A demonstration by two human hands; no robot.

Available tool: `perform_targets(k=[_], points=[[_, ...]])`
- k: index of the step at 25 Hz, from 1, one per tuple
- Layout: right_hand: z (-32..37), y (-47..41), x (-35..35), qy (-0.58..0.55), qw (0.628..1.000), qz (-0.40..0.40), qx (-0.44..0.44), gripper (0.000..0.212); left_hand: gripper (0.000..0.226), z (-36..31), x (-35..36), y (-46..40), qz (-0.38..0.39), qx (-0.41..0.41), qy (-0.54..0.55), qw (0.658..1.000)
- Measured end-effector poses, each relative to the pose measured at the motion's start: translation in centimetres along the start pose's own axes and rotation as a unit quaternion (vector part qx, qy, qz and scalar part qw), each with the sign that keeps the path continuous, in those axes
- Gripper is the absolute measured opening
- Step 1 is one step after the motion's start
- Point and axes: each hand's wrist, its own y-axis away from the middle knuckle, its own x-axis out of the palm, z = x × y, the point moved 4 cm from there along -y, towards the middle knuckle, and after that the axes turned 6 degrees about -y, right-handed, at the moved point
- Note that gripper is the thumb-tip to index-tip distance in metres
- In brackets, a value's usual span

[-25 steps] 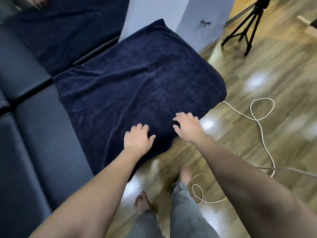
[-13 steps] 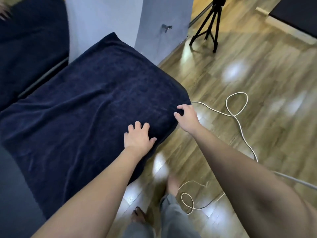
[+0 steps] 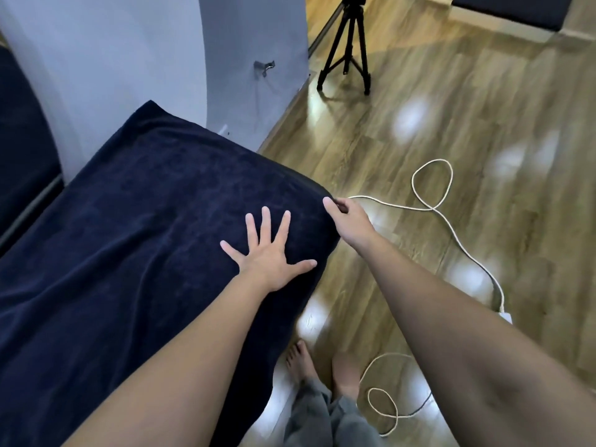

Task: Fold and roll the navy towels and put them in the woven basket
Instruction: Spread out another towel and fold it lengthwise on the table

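So the left hand (image 3: 269, 258) went from loosely curled on the navy towel (image 3: 145, 240) to flat with fingers fanned wide; the right hand (image 3: 346, 221) slid off the near edge up to the towel's right corner and pinched it; view swung right too.

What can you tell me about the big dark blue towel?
The navy towel looks soft and fuzzy, like thick terry cloth. It lies spread out over a raised surface, its near edge hanging down toward the wooden floor, with a few gentle wrinkles. The left hand presses flat on it with fingers spread wide. The right hand pinches its corner at the right edge. It is not folded or rolled yet.
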Motion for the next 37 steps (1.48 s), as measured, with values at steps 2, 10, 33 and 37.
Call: perform_targets(k=[2, 10, 33, 37], points=[[-0.8, -0.1, 0.1, -0.008, 1.000, 0.011, 0.009, 0.058, 0.113, -0.3, 0.5, -0.3, -0.011, -0.010, -0.013, 1.000], [-1.4, -0.7, -2.4, 0.133, 0.986, -0.072, -0.066, 0.053, 0.108, -1.3, 0.1, -1.4, -0.009, 0.003, -0.009, 1.000], [9.0, -5.7, 5.9, 0.332, 0.934, -0.023, -0.128, 0.037, 0.103, 12.4, -3.8, -1.3, -0.124, -0.164, 0.139, 0.969], [13.5, -8.7, 14.1, 0.371, 0.911, 0.028, -0.175, 0.043, 0.108, 18.5, -4.5, -2.2, -0.137, -0.267, 0.214, 0.930]])
